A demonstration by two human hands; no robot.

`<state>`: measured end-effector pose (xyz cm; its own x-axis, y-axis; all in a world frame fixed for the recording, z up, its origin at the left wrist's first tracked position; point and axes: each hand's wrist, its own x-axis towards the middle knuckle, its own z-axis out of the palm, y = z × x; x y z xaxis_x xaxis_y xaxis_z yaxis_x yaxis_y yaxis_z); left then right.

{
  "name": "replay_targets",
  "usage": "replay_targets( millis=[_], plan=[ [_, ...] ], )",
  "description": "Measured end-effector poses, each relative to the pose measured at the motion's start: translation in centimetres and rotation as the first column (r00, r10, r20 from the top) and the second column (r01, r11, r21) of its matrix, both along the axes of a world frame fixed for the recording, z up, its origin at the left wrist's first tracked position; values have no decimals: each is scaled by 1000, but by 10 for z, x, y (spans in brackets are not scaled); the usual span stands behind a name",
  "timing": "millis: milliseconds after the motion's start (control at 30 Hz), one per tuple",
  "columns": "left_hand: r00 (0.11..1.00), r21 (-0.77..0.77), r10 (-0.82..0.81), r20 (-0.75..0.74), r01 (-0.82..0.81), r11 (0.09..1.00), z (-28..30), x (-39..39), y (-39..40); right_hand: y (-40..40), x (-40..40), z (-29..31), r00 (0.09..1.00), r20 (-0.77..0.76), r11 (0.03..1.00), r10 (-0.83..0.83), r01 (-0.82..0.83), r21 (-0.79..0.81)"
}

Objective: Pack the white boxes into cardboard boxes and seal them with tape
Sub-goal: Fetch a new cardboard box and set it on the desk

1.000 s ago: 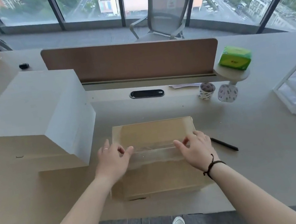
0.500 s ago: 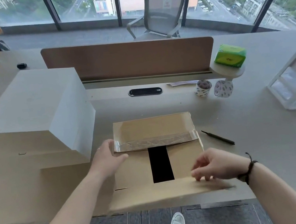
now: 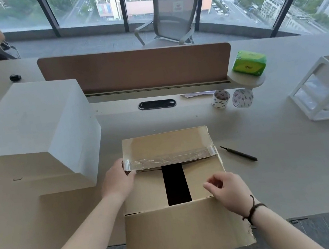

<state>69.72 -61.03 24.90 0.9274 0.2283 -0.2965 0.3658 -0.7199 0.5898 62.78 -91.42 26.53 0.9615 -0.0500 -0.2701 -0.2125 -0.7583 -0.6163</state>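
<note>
Carton (image 3: 176, 189) at near bench (image 3: 295, 168) edge, overhanging toward body. Far flap (image 3: 167, 145) with old clear tape (image 3: 169, 158) lifted; left hand (image 3: 119, 180) gripping its left corner, likely to keep it open. Near flap (image 3: 184, 231) folded down outward. Right hand (image 3: 226, 189) loosely curled, fingertips over right inner flap, grasping nothing visible. Dark gap between inner flaps. White box (image 3: 31, 132) left of carton, not packed. Tape rolls (image 3: 231, 98) beyond carton, pen (image 3: 238, 153) right.

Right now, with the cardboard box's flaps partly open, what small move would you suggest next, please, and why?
Probably spread the inner flaps apart: the near flap and the taped far flap are open, while the inner ones leave only a narrow dark gap.
</note>
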Motion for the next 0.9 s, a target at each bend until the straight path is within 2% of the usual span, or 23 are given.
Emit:
replay_targets(
  millis=[200,300,433,567,633,733,900],
  plan=[
    [998,3,5,70,-6,1000,6,7,2,10,39,3,998,38,998,47,-45,-41],
    [992,-58,61,113,-55,997,15,17,2,15,59,9,990,118,997,78,-75,-36],
    [968,-222,145,207,-98,970,36,39,-9,19,91,20,969,235,996,76,-61,-70],
    [959,-249,110,260,-43,968,47,68,-21,14,126,26,954,293,995,58,-32,-94],
    [971,-192,52,234,-6,981,44,83,-24,9,143,26,963,263,993,57,-28,-115],
    [983,-65,-93,157,104,992,33,101,-24,2,167,16,987,136,986,81,-59,-155],
    [959,65,-264,-103,271,960,8,117,-22,-13,182,-18,988,-110,975,107,-125,-182]
  ],
)
